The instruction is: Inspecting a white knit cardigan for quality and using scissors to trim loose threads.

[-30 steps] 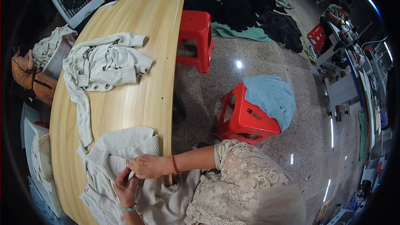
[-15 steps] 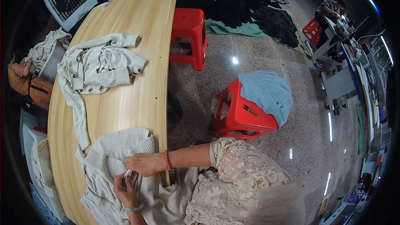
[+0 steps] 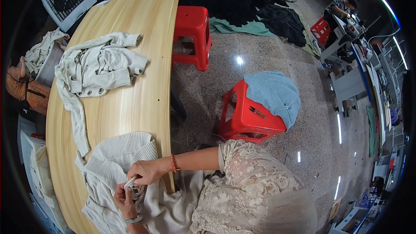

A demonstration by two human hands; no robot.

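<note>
A cream knit sweater (image 3: 125, 147) lies across the near end of the wooden table (image 3: 145, 95), its wide ribbed band spread on top and its lower part hanging over the edge toward my lap. My right hand (image 3: 146, 172), wearing a beaded bracelet, pinches a small fold of its cloth. Just below it, my left hand (image 3: 125, 204), with a pale bangle, is closed on the same fold between thumb and fingers. A small light bit shows at the fingertips, too small to name. Farther up the table rests a crumpled cream knit cardigan (image 3: 102, 67), one sleeve stretched toward me.
Right of the table stands a red stool (image 3: 255, 123) with a blue-grey knit garment (image 3: 275, 95) and small thread snips (image 3: 257, 112) on it. Another red stool (image 3: 193, 30) is beyond. Dark cloth (image 3: 242, 6) covers the far floor. A person works at a sewing machine, far right.
My hands have turned up the pinched fold, and more of its pale edge shows between the fingers. The whole view has shifted slightly.
</note>
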